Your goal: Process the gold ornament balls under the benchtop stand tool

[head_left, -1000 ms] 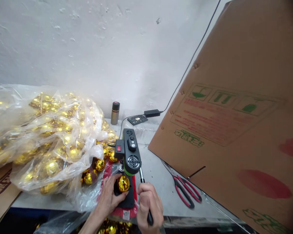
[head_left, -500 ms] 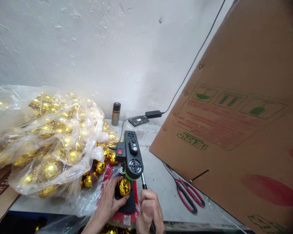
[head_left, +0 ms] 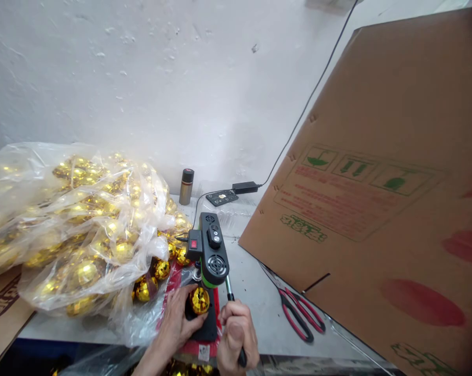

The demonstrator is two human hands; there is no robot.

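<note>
My left hand [head_left: 177, 319] curls its thumb and fingers around a gold mirrored ball [head_left: 200, 301]. The ball rests on the black base [head_left: 208, 330] of a small bench drill-like machine [head_left: 214, 249], right under its green-rimmed head. In my right hand [head_left: 238, 334] is the black-gripped lever [head_left: 229, 288] at the machine's right side, with the fist closed around it. A black box with a red switch [head_left: 194, 244] is fixed to the machine's left side. The contact between ball and head is hard to make out.
A clear plastic bag [head_left: 90, 245] full of gold balls covers the left side, with loose gold balls [head_left: 147, 289] beside it. Red-handled scissors [head_left: 302, 316] lie at right by a large cardboard box [head_left: 369, 172]. A bottle [head_left: 186, 187], power adapter [head_left: 245, 187] and phone-like slab [head_left: 221, 197] stand behind.
The view has shifted slightly. My right fist and the lever sit in nearly the same place, and my left hand still holds the ball beneath the head.
</note>
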